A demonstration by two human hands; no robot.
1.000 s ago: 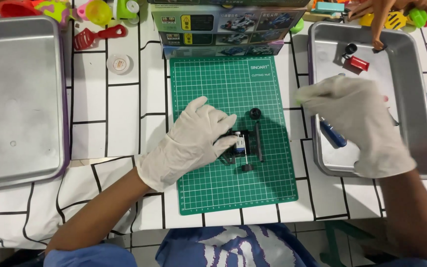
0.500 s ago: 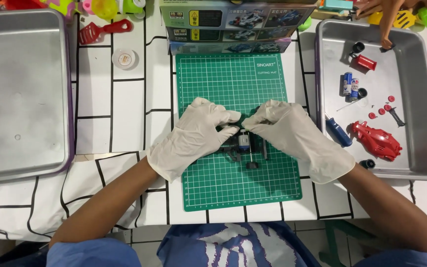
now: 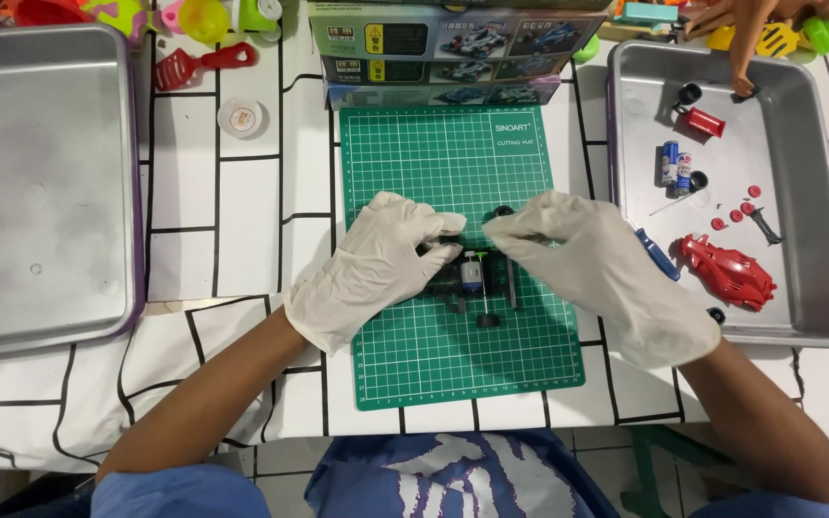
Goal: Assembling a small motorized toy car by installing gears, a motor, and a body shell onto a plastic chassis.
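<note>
Gloved left hand (image 3: pixel 376 264) grips the toy car chassis (image 3: pixel 472 278) on the green cutting mat (image 3: pixel 414 163). Right hand (image 3: pixel 592 264) arches palm-down, fingertips pinched at its top edge.

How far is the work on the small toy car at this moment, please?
Looks done: the black chassis on the green cutting mat carries a motor and a wheel axle. In hand: the left hand steadies it and the right hand works at its top. Left: the red body shell, loose wheels and batteries lie in the right tray.
</note>
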